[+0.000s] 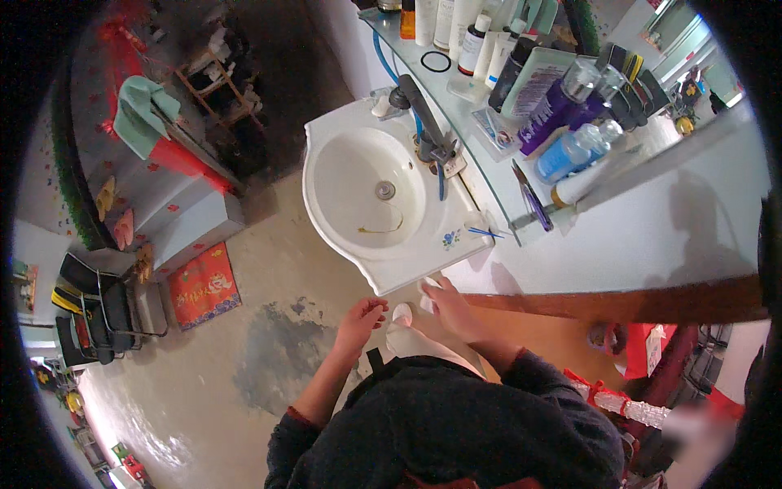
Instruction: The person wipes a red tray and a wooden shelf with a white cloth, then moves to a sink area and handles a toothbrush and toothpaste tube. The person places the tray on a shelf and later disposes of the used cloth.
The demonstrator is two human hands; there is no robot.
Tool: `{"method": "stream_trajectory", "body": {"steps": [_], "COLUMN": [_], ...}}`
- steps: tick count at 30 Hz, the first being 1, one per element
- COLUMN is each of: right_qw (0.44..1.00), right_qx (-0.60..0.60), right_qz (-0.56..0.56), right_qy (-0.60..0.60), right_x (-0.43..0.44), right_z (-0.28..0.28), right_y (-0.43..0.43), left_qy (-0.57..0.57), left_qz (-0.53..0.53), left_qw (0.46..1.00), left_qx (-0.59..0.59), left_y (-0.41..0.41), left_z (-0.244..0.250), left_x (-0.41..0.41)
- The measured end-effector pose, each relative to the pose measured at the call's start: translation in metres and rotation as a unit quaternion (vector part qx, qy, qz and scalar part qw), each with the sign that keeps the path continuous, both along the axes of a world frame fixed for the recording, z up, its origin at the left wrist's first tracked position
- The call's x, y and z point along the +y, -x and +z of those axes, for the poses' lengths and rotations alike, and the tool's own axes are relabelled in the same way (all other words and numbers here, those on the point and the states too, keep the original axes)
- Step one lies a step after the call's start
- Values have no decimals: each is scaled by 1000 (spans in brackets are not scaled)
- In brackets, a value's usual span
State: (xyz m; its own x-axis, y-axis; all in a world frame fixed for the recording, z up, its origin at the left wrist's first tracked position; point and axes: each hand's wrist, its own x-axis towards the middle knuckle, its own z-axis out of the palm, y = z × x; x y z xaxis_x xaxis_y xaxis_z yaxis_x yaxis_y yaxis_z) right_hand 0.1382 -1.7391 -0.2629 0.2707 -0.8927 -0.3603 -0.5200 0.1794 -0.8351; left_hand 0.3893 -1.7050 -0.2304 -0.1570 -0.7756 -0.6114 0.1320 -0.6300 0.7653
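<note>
Before me is a white ceramic washbasin with a drain and a dark strand lying across its bowl. A dark faucet stands on its right side. My left hand hangs just off the basin's near edge, fingers loosely bent, with nothing visible in it. Close to the basin's near corner, my right hand has its fingers around a small white cloth or tissue, mostly covered by the hand. Thin blue sticks rest in a clear cup at the basin's corner.
A glass shelf carries several bottles, tubes and scissors along the mirrored wall. On the left are a red doormat, a black chair and a green towel. A step stands beyond the mat.
</note>
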Motion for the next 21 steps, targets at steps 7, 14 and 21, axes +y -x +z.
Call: {"method": "stream_trajectory", "body": {"steps": [7, 14, 21], "right_qw": [972, 985, 949], "right_qx": [126, 54, 118], "right_qz": [33, 16, 22], "right_qy": [198, 163, 291], "right_x": [-69, -29, 0], "right_z": [23, 80, 233], "right_y": [-13, 8, 11], "left_qy": [51, 381, 643], "left_qz": [-98, -66, -27], "left_qw": [988, 914, 710], "left_qx": [-112, -120, -287], "left_y": [27, 62, 87], "left_z": [-9, 80, 181], "left_x": [-55, -130, -202]}}
